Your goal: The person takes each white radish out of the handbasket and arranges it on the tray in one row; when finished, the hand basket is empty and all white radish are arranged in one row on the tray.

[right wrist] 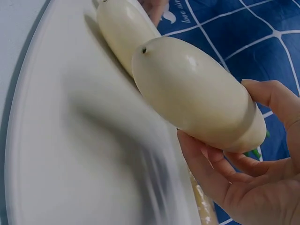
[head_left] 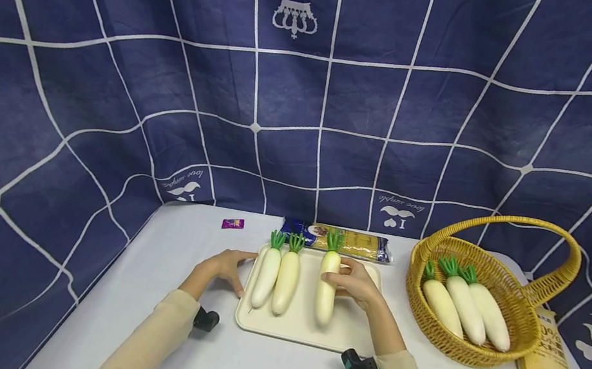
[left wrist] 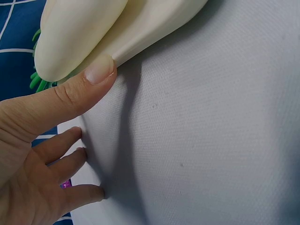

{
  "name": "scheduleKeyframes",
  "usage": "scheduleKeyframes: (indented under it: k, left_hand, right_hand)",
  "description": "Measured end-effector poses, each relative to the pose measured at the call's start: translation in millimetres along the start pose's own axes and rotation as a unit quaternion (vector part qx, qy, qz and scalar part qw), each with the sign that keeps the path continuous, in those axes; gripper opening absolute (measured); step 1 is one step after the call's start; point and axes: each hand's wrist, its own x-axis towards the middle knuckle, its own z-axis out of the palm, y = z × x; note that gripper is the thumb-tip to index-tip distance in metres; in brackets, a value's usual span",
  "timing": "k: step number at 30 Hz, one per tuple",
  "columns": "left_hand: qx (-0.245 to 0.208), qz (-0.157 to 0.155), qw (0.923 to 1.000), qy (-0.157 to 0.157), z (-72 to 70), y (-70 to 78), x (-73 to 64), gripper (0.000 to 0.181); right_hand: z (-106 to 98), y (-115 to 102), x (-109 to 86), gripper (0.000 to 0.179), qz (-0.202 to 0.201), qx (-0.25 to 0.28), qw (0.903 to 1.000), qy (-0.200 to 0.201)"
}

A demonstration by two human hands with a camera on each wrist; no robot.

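1. Right hand pinches white radish above cream tray; laying-in seems the step.
2. Left hand: fingers spread, thumb at tray's rim.
3. Next likely calls for lowering beside two radishes, then release.

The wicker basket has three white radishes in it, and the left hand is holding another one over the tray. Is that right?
Not quite: the right hand, not the left, is holding the other white radish over the tray. The head view shows it. The wicker basket does have three.
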Motion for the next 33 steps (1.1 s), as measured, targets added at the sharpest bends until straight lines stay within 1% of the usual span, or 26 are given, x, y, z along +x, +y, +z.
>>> scheduleKeyframes:
  k: [9,13,15,23,33]
  left_hand:
    - [0.003,-0.001,1.0000,0.000,-1.5,0.7,-1.3,0.103]
    - [0.004,-0.001,1.0000,0.000,-1.1,0.3,-0.9,0.103]
    - [-0.004,-0.005,1.0000,-0.001,-0.5,-0.2,-0.7,0.103]
    - [-0.002,-0.005,1.0000,-0.002,0.8,-1.3,0.6,0.104]
    - [-0.004,-0.002,1.0000,-0.001,0.8,-1.2,-0.1,0.103]
  right_hand:
    - [18.1,6.3,19.4,0.070,0.013,0.000,0.9990,0.042]
    - [25.0,6.8,25.7,0.071,0.025,-0.009,0.9984,0.049]
    - [28.3,6.7,28.3,0.071,0.031,-0.011,0.9982,0.051]
    - [37.7,8.6,36.2,0.071,0.044,-0.038,0.9959,0.069]
    - [44.3,13.3,39.0,0.066,0.051,-0.058,0.9936,0.082]
